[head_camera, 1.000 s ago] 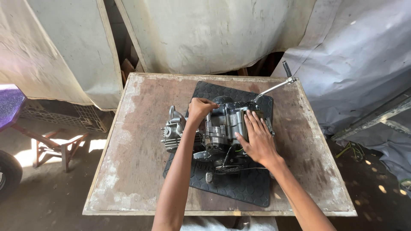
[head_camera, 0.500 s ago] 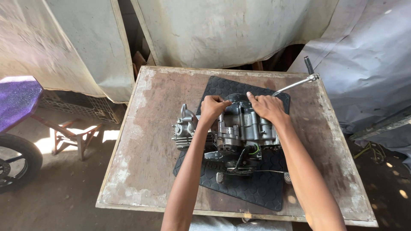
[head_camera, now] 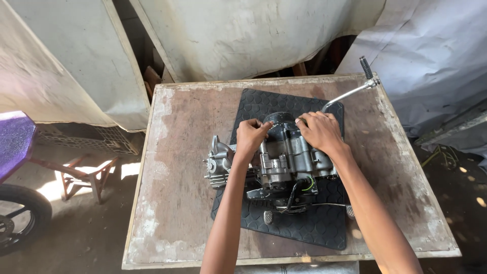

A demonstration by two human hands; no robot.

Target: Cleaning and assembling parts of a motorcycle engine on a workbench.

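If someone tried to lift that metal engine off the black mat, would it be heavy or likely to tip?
The engine is probably heavy for its size: it looks like solid cast metal. It would likely stay put when nudged, since it sits on a textured rubber mat. Its long lever sticking out to one side could make it swing off balance when lifted.

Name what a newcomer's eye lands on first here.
A grey motorcycle engine lies mid-table on a black rubber mat, with the left hand and right hand both gripping its far end. A chrome kick lever sticks out toward the worn wooden table's far right corner.
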